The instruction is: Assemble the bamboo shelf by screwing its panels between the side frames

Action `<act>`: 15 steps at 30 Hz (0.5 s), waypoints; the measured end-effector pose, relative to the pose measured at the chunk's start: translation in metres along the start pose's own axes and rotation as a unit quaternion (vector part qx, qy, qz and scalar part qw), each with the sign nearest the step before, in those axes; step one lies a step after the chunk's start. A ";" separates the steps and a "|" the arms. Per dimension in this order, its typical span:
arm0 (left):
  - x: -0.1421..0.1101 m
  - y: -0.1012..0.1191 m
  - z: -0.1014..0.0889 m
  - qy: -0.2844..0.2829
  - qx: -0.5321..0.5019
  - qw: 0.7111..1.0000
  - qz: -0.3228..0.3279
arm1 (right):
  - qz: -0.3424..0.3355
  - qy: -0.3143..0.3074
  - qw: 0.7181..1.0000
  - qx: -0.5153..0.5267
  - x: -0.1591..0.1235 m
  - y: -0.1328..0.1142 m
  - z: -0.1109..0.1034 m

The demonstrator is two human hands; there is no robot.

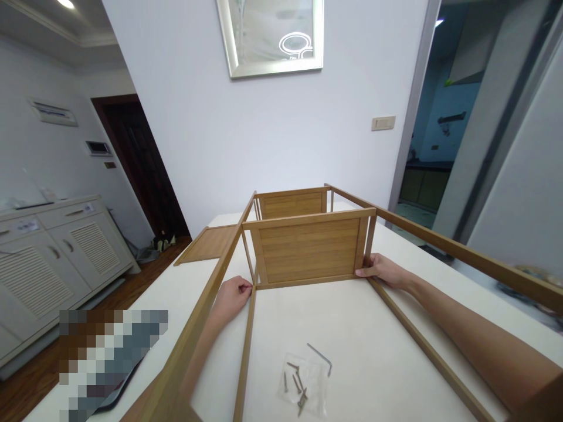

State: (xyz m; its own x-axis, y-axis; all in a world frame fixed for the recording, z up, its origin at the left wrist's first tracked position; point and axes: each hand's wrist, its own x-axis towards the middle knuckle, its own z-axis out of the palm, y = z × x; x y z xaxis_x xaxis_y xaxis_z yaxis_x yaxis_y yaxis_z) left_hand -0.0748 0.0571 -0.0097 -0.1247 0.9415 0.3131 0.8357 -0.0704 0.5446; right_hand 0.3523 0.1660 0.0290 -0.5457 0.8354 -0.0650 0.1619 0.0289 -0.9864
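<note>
A wooden shelf frame (380, 296) lies on its side on the white table, its long rails running toward me. Two slatted-look wood panels stand across it; the nearer shelf panel (310, 249) is between my hands. At that panel's lower left corner, my left hand (233, 298) is closed in a pinch beside the rail; what its fingertips hold, if anything, is too small to make out. My right hand (387, 272) grips the lower right corner, thumb on the panel's edge and fingers partly hidden behind the upright.
An Allen key (321, 358) and several screws (297, 381) on a clear plastic bag (316, 390) lie between the lower rails. A loose wood panel (209, 243) rests at the left. Near the table's left edge is a blurred-out dark-edged object (118, 384). A wall stands behind.
</note>
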 end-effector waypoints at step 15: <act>-0.005 0.009 -0.012 -0.037 -0.030 0.999 0.024 | -0.014 0.028 1.000 0.001 0.002 0.002 0.002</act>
State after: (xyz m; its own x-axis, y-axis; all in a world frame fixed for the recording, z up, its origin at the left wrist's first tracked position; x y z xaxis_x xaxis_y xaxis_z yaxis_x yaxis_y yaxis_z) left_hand -0.0734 0.0481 0.0029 -0.0442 0.9581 0.2832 0.8056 -0.1335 0.5773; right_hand 0.3498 0.1668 0.0264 -0.5027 0.8640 -0.0286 0.1454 0.0519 -0.9880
